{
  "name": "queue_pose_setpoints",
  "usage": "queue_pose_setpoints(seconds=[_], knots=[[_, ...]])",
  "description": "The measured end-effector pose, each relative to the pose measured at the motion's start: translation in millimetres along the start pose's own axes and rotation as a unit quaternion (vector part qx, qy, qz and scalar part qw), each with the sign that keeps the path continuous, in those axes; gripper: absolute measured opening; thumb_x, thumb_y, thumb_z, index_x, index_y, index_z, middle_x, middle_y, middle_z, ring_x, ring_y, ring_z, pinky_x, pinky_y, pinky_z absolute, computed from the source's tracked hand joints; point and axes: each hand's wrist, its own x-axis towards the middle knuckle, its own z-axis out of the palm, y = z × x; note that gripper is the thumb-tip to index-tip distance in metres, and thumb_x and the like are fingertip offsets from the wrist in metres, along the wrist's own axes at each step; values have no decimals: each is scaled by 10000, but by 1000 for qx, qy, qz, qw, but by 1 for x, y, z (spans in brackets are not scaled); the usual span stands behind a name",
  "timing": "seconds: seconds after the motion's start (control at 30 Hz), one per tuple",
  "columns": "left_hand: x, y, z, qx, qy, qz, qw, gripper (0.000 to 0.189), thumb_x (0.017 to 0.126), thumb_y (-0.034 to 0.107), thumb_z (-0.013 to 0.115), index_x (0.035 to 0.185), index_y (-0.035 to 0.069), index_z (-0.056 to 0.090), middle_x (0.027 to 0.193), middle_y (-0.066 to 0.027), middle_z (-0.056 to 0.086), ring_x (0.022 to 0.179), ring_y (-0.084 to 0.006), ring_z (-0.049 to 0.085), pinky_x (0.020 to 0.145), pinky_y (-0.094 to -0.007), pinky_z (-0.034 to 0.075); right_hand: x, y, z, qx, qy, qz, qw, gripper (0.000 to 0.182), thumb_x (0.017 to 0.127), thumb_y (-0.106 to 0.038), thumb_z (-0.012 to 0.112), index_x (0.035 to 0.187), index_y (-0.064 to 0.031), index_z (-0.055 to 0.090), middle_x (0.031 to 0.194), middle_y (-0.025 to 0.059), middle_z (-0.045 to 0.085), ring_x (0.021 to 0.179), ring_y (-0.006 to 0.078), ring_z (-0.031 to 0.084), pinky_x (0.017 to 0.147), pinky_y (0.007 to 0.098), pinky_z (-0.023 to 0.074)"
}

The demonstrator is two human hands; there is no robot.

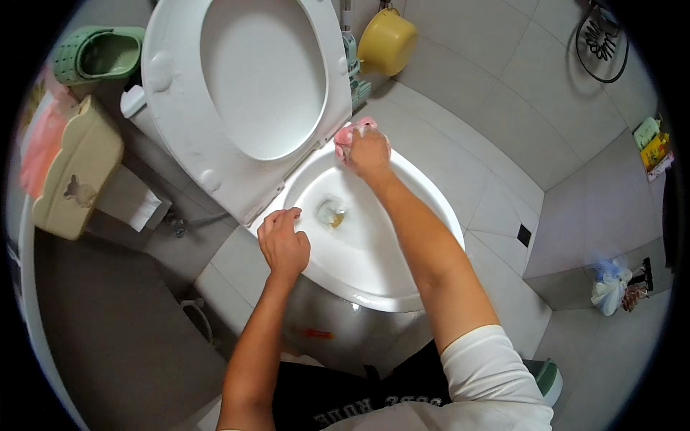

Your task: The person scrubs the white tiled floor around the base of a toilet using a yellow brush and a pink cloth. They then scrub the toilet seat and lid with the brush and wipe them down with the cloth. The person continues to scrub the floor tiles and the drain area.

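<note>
A white toilet bowl [372, 258] lies before me, water at its bottom, its seat [183, 124] and lid [264, 70] raised. My right hand [371, 152] presses a pink cloth [345, 137] with some white foam against the rim's far side, close to the seat hinge. On the near left part of the rim rests my left hand [284, 242], fingers slightly bent and apart, holding nothing.
A yellow plastic dipper [388, 42] hangs on the tiled wall behind. At the left are a green clog [99, 54], a beige holder [81, 172] and a tissue pack [132, 199]. A coiled black hose [599, 46] hangs upper right; a floor drain [524, 235] lies right.
</note>
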Motion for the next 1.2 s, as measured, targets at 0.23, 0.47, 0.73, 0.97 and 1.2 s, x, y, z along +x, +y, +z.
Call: queue_pose_setpoints(seconds=[0.23,0.47,0.73,0.97,1.2], knots=[[7,13,5,3,9,-4,1000,358,750,-3,623,1093,100,636,1166,-79,656,1257,-301,532,1057,-471,380,-15,-36,35,-30,62,-5,998,399,931,-264,631,1213,-4,741,1413,279,613,1355,420,535,1170,521,364],[10,9,12,1,23,6,1000,337,776,28,627,1107,82,661,1141,-89,675,1238,-303,545,1055,-468,392,-80,-59,-10,164,-21,-115,980,333,834,-74,710,1154,7,658,1160,263,683,1057,423,665,925,490,540],[-27,-36,6,-492,99,-131,855,342,884,-46,502,1183,0,662,1141,-97,706,1090,-230,652,996,-366,492,-194,-130,-79,368,141,-164,904,657,744,-140,843,1344,-42,596,1306,217,635,1190,434,593,1033,483,498],[-164,-145,45,-573,-1,-316,756,286,979,9,560,1251,22,648,1152,-65,707,1046,-164,651,941,-323,525,-300,-140,33,207,86,-465,857,350,817,-250,713,1124,-82,713,1242,100,661,1175,314,611,907,409,544],[-280,-191,102,-114,-368,-217,897,448,896,-17,557,1320,67,673,1221,-147,744,1069,-296,717,962,-363,548,-402,-126,152,109,-90,-332,932,265,861,-288,708,1045,-104,756,1218,41,659,1170,252,597,923,445,505]])
